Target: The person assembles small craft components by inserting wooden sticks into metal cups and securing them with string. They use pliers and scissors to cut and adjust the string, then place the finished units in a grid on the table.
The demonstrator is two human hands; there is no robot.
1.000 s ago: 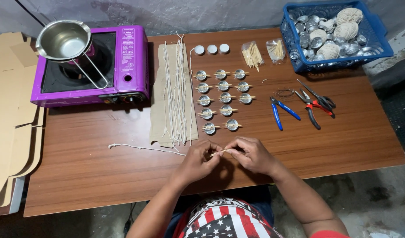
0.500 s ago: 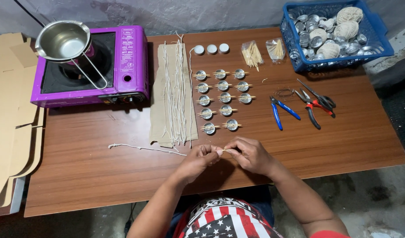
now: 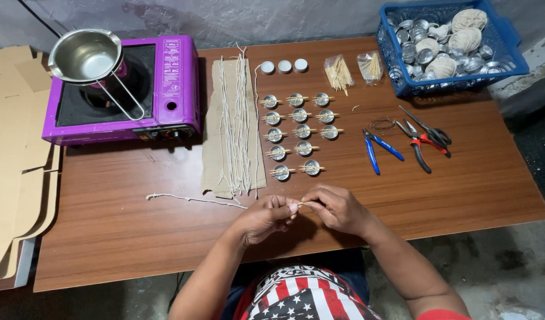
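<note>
while both hands meet at the near edge of the tabletop (image 3: 136,237), the left hand (image 3: 266,216) and right hand (image 3: 337,208) each pinch a thin stick (image 3: 303,204) between fingertips. a string (image 3: 189,199) trails left of the left hand. just beyond them, small tins (image 3: 302,131) sit in rows.

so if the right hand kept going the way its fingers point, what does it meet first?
The right hand points left toward the left hand, with fingertips nearly meeting around a small wick piece. It would likely meet the left hand's fingers first, almost at once; exact contact is unclear.
</note>
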